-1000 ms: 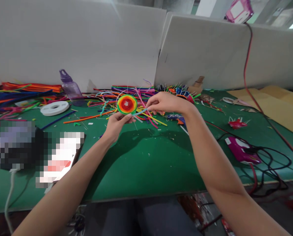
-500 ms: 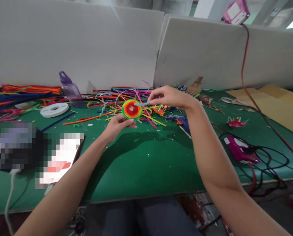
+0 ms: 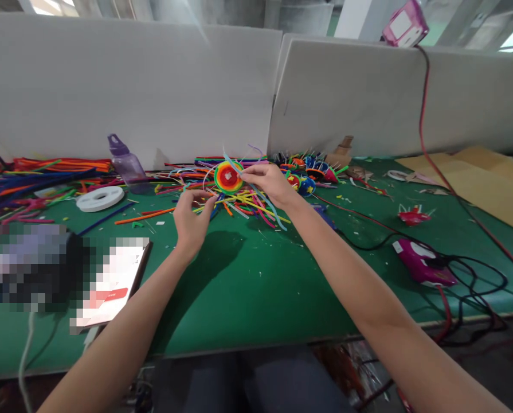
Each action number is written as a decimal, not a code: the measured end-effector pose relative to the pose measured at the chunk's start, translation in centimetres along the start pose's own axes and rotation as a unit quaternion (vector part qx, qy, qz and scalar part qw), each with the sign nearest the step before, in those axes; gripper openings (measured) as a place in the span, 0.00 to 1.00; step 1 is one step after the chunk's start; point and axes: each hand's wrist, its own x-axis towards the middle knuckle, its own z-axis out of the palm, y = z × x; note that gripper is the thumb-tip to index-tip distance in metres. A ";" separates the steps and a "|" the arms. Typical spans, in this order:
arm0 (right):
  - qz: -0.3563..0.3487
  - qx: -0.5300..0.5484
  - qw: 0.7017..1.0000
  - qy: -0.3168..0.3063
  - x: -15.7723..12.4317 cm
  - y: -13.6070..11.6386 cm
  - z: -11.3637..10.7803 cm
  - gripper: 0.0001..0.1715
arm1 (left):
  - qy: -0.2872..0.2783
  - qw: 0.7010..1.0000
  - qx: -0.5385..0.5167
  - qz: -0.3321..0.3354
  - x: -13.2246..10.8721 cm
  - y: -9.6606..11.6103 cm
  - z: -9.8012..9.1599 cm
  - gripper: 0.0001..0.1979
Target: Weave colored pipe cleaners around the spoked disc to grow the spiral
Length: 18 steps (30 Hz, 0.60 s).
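Observation:
My right hand point(image 3: 270, 182) pinches a light blue pipe cleaner point(image 3: 265, 201), which slants from upper left to lower right. Its fingertips meet the right edge of a coiled disc point(image 3: 228, 176) with red, orange, yellow and green rings and a pale centre. The disc appears raised in front of the pile; whether the right hand grips it too is unclear. Just below and left of the disc, my left hand point(image 3: 192, 221) is curled with thumb and forefinger tips close together. Anything between those tips is too small to make out. Colourful pipe cleaners point(image 3: 251, 201) lie behind both hands.
A purple bottle point(image 3: 128, 166) and a white tape roll point(image 3: 100, 198) stand left, with a phone point(image 3: 114, 281) nearer. Rightward are starry decorated pieces point(image 3: 306, 184), a red spiky piece point(image 3: 415, 215), a magenta box with cables point(image 3: 423, 263) and brown cardboard point(image 3: 475, 178). White panels point(image 3: 131, 86) border the back.
My left hand has come off the disc and moved down and left. My right hand has shifted left to the disc's edge; the light blue pipe cleaner now hangs diagonally. The disc is slightly higher.

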 end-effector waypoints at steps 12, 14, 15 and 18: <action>-0.009 0.055 0.996 -0.067 -1.3 1.0 2.8 0.13 | -0.111 0.943 -0.268 -0.163 -0.4 -0.1 1.0 0.14; -0.010 0.041 0.997 -0.071 -1.4 0.8 2.5 0.13 | -0.117 0.946 -0.260 -0.156 -0.3 -0.1 0.9 0.14; -0.011 0.030 0.997 -0.074 -1.4 0.6 2.3 0.13 | -0.121 0.948 -0.252 -0.152 -0.3 -0.2 0.8 0.13; -0.012 -0.043 0.994 -0.097 -1.5 -0.5 1.4 0.13 | -0.127 0.952 -0.233 -0.151 -0.2 -0.7 0.8 0.13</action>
